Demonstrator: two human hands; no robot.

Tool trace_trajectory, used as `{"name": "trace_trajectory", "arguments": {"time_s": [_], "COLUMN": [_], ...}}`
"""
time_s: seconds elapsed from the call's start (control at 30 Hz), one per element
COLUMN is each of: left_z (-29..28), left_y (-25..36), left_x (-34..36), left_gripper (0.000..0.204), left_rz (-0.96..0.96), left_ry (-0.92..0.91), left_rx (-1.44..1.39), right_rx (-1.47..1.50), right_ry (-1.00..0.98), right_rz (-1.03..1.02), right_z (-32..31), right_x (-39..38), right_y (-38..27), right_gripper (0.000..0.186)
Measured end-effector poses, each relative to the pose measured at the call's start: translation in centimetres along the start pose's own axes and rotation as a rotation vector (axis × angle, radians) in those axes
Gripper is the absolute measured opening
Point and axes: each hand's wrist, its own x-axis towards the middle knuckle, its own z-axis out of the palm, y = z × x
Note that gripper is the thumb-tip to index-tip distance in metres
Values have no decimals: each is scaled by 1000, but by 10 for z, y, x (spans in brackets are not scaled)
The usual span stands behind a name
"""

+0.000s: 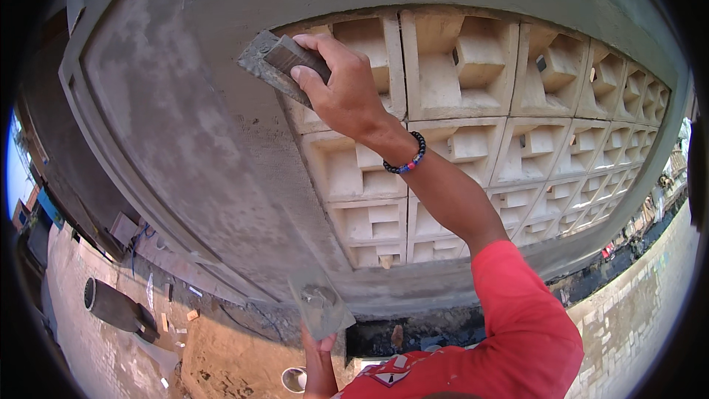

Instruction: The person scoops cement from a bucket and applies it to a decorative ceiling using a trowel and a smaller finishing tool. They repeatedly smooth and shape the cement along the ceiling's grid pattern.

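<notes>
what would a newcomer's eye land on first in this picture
Probably the pale block grid filling the right of the grey wall, with the bright red sleeve in front of it at lower right. Next, the right hand gripping a grey float at the grid's upper left corner. Lower down, near the bottom centre, the left hand holds a board with grey mortar on it.

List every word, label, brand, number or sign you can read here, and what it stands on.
None can be read.
Red shirt: white printed patch, too small to make out.
Float in the right hand, board in the left hand: no lettering visible.
</notes>
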Motion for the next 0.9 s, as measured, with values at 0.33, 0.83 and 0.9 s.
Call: {"name": "trace_trajectory", "arguments": {"time_s": [0.33, 0.83, 0.9], "left_z": [4, 42, 41], "left_y": [2, -44, -49], "left_x": [2, 11, 12], "left_gripper": [42, 37, 37], "left_rz": [-66, -102, -119], "left_ry": [22, -96, -109], "left_rx": [125, 155, 137], "right_rx": [1446, -257, -593], "right_ry": [152, 749, 758], "right_rz": [594, 121, 94], "right_z": [-124, -355, -387], "right_x": [-39, 13, 30], "right_y": [10, 26, 40], "right_gripper": [25, 39, 37]}}
